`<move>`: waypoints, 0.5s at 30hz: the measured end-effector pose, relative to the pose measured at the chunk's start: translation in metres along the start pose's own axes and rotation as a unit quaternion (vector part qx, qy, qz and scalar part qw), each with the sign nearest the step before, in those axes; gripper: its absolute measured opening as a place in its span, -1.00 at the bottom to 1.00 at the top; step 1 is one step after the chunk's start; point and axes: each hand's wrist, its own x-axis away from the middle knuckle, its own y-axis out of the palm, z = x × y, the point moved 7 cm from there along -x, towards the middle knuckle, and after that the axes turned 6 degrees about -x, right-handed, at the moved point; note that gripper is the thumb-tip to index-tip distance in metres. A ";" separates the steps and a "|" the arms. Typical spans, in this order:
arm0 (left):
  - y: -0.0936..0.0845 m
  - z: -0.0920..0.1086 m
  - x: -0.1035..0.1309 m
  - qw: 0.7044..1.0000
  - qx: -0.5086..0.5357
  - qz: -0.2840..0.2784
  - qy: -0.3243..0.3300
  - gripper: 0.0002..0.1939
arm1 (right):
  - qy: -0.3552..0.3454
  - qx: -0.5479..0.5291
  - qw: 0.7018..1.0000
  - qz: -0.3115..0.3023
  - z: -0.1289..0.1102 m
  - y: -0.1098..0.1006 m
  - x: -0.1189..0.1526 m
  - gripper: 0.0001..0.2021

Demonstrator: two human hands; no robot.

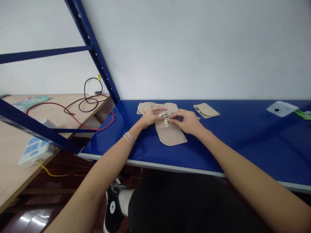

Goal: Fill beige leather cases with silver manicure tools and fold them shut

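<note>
Pinching metal pc (163,114) w/ L hand (150,117) & R hand (190,122), beige sheet (171,135) under, star logo (112,207) on blk shoe (117,201)

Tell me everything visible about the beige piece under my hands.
The beige piece is a flat sheet, leather- or card-like, with a rounded near end and a small dark spot, perhaps a hole, at its right corner. It lies on the blue tabletop, partly hidden by a metal part, the left hand and right hand.

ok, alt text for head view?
A person's left hand and right hand meet at a metal piece over a beige sheet on a blue table. More beige pieces lie by the left hand; a folded piece lies to the right.
</note>
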 end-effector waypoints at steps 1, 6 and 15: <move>0.000 0.000 0.000 1.000 0.002 -0.003 0.000 -0.41 | -0.017 0.019 1.000 -0.001 -0.003 0.001 0.000 -0.90; 0.003 0.002 0.002 0.999 0.033 -0.017 -0.019 -0.40 | -0.056 0.051 0.997 -0.005 -0.012 0.004 0.001 -0.91; 0.007 0.002 0.005 0.991 0.119 -0.032 -0.046 -0.38 | -0.039 0.062 0.997 0.010 -0.013 0.001 0.002 -0.90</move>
